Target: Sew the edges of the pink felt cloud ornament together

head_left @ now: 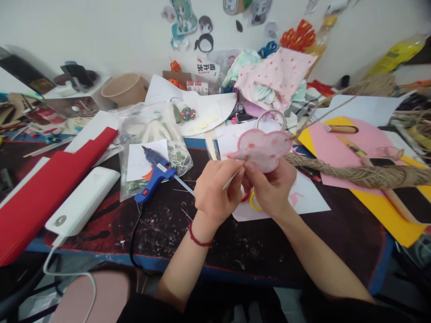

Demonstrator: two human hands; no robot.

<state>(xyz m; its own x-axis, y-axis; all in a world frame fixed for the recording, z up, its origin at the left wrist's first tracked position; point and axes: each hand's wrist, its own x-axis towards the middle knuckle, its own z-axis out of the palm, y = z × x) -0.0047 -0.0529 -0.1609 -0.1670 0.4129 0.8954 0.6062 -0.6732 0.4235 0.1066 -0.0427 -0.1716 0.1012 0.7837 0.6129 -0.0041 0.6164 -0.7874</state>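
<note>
Centrally, above the dark worktable (161, 233), the right hand (271, 190) pinches a pink cloud-shaped fabric piece (261, 148) at its lower edge. The left hand (215, 190), fingers pressed together, pinches a thin white stick (231, 179) against the piece's left tip. A blue glue gun (155, 177) lies well left of both hands.

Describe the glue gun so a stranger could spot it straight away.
Start at the dark, paint-flecked table; left of the left hand, beside the white power bank, lies the glue gun on a clear plastic bag. It alone is bright blue, with a black cord.
</note>
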